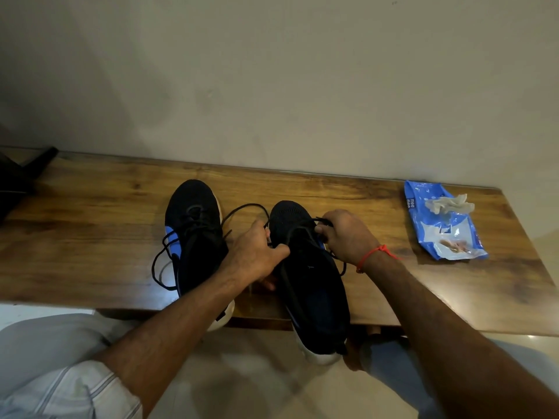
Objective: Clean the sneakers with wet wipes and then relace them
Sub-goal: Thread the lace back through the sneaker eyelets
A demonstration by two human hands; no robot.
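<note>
Head view, looking down on a wooden bench [90, 231] set against a plain wall. At the far left a dark object [21, 176] is cut off by the frame edge and too shadowed to identify. Next comes the left sneaker [193, 231], black with a blue side patch and a pale sole; its heel end is hidden under the person's forearm. Its black lace [160, 267] hangs in loose loops off the shoe's left side onto the wood.

The left hand [257, 255] sits between the two shoes, fingers curled around a strand of lace [245, 208] that arcs up toward the toes; the fingertips themselves are tucked out of sight, so the exact grip is hard to read. Beside it the right sneaker [305, 282] lies with its heel overhanging the bench's near edge, its dark interior nearly featureless in the dim light. The right hand [344, 234], with a red thread [372, 255] at the wrist, pinches lace at the upper eyelets, fingers bent tight.

Well apart to the right lies a blue wet wipes pack [444, 234], a crumpled wipe [450, 204] resting on top. Along the bottom, a pale sleeve and the person's knees are partly cropped.
</note>
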